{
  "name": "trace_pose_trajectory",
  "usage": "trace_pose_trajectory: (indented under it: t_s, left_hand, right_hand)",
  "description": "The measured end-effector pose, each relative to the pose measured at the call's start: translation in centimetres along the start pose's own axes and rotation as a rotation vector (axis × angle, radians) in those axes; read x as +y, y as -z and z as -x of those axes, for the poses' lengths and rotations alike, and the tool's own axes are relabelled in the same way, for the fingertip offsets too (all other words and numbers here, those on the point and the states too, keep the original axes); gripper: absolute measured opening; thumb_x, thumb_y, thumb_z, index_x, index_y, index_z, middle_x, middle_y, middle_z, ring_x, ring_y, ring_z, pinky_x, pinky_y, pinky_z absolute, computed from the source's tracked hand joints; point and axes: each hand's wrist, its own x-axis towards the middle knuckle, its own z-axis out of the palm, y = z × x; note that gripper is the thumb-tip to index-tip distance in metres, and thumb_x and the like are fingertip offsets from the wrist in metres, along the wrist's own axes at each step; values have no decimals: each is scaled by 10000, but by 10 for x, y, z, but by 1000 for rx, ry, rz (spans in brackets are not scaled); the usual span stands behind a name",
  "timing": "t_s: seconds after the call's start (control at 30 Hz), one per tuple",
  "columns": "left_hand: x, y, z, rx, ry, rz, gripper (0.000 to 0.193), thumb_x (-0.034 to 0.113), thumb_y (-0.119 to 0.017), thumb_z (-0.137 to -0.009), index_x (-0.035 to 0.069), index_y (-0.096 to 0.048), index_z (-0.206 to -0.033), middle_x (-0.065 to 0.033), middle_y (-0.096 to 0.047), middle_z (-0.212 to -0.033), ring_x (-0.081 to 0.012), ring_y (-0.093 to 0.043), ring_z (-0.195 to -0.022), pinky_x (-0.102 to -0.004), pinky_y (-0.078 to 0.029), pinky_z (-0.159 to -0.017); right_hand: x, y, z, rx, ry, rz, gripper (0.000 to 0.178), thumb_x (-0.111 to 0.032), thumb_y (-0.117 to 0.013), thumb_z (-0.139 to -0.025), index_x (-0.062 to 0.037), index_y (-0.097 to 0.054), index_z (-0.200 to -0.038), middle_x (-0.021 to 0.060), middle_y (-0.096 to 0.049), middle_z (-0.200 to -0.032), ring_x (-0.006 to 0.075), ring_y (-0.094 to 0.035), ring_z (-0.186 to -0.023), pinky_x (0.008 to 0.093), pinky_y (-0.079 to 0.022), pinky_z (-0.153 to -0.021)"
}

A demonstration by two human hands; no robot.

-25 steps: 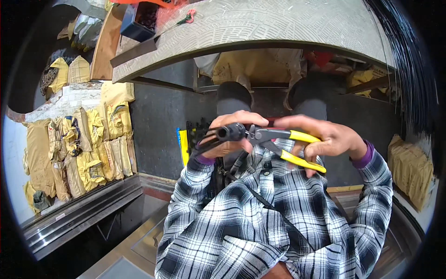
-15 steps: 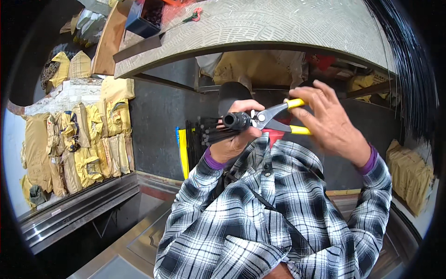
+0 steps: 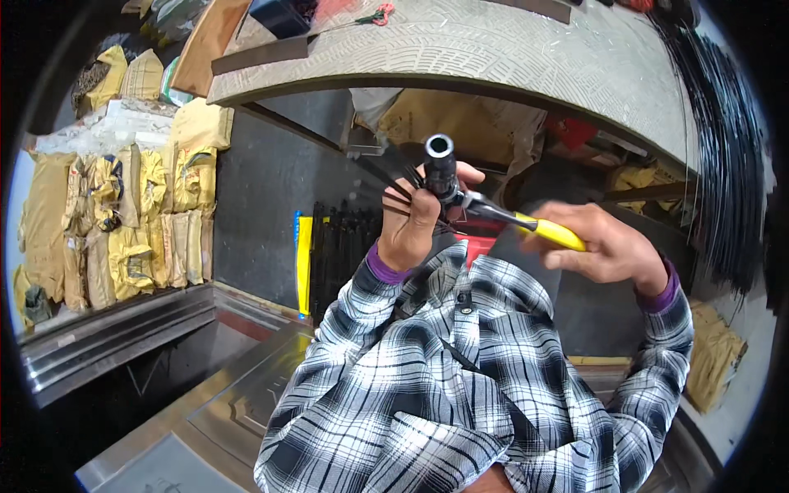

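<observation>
My left hand (image 3: 415, 222) grips a short black tube (image 3: 440, 164) that stands upright with its open end toward me, and thin black strips stick out beside it. My right hand (image 3: 604, 246) holds yellow-handled pliers (image 3: 526, 223) whose jaws bite at the base of the tube. Both hands are raised in front of my chest, and my plaid sleeves fill the lower part of the view.
A grey patterned worktop (image 3: 509, 49) curves across the top, with a brown board (image 3: 209, 41) on its left end. Yellow sacks (image 3: 123, 214) are piled at the left. A bundle of black strips (image 3: 727, 164) hangs at the right. Metal sheets (image 3: 197, 386) lie lower left.
Both hands rose. The tube turned from lying sideways to standing with its open end toward me. My right hand moved to the right along the pliers' handles.
</observation>
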Motion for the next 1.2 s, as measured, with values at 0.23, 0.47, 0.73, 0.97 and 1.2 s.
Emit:
trace_pose_trajectory:
  t_s: [0.23,0.47,0.73,0.97,1.2]
  left_hand:
    - [3,13,-16,-112,-49,36,790,679,-289,-823,-52,-580,-895,-77,-564,-765,-133,-532,-704,-254,-420,-641]
    - [0,18,-14,68,-67,173,655,601,-368,-850,-19,-562,-930,-64,-586,-774,-107,-532,-619,-215,-434,-565]
    - [-8,16,-8,19,-55,188,661,616,-367,-838,-11,-514,-985,-87,-550,-763,-139,-507,-656,-265,-422,-612]
    - [-9,16,-7,30,-77,147,641,617,-344,-843,-1,-484,-936,-54,-487,-684,-125,-469,-619,-255,-400,-596]
    - [-6,11,-11,57,-119,25,662,617,-299,-858,-8,-502,-945,-43,-506,-686,-103,-486,-609,-222,-396,-565]
  right_hand:
    - [42,-66,-26,-162,113,-1071,259,-256,-473,-902,-16,-419,-820,190,-572,-801,192,-579,-548,273,-463,-485]
    - [41,-82,-54,173,117,-815,298,-233,-536,-864,-52,-331,-982,147,-548,-804,163,-543,-546,259,-466,-507]
    - [2,-8,-31,144,63,-13,434,-57,-543,-838,-56,-347,-1225,90,-557,-849,137,-570,-554,266,-472,-539]
    - [-14,-1,-37,88,-63,195,487,-17,-552,-817,-71,-359,-1261,82,-565,-817,127,-571,-584,258,-459,-530]
    - [34,-52,-52,394,122,163,500,21,-582,-779,-33,-362,-1225,173,-573,-970,294,-623,-738,331,-478,-622]
